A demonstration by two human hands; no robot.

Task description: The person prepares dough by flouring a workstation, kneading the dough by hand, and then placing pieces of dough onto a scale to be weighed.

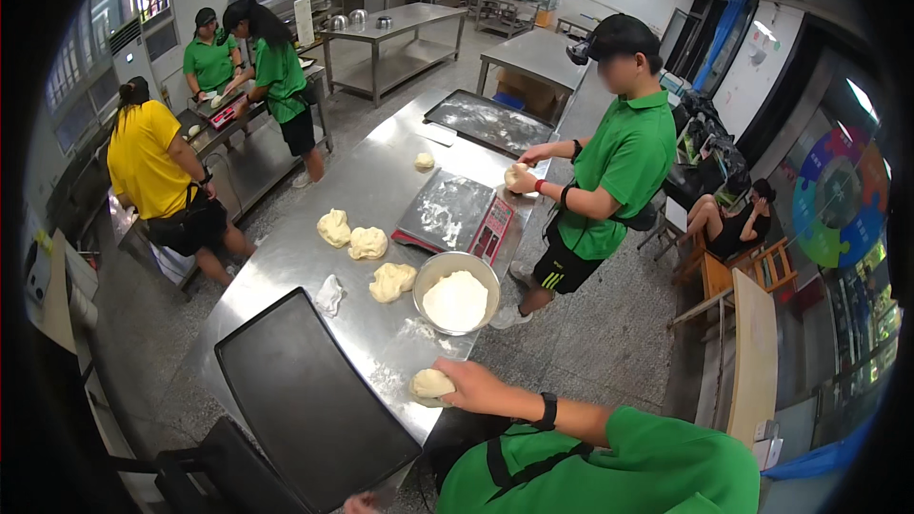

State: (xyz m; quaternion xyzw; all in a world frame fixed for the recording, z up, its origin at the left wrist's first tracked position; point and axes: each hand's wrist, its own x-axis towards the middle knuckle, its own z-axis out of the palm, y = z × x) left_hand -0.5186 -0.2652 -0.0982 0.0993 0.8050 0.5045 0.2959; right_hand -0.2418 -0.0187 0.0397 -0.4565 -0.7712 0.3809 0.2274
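My right hand [468, 384] is closed around a pale lump of dough [432, 384] at the steel table's near edge. Only a bit of my left hand [362, 504] shows at the lower edge, beside the near corner of a black baking tray [309, 400]; its fingers are too cut off to read. Beyond the held dough stands a metal bowl [419, 300] of white flour [455, 302]. Left of the bowl lie a dough piece [392, 282] and two more, a dough lump [367, 243] and another dough lump [333, 227]. A crumpled whitish plastic bag [329, 295] lies near the tray.
A red digital scale [492, 231] with a floury plate stands past the bowl, near a small dough ball [424, 161]. A floured black tray [490, 122] lies at the table's far end. Across the right edge, a co-worker [619, 162] in green handles dough [517, 175]. Others work at the left.
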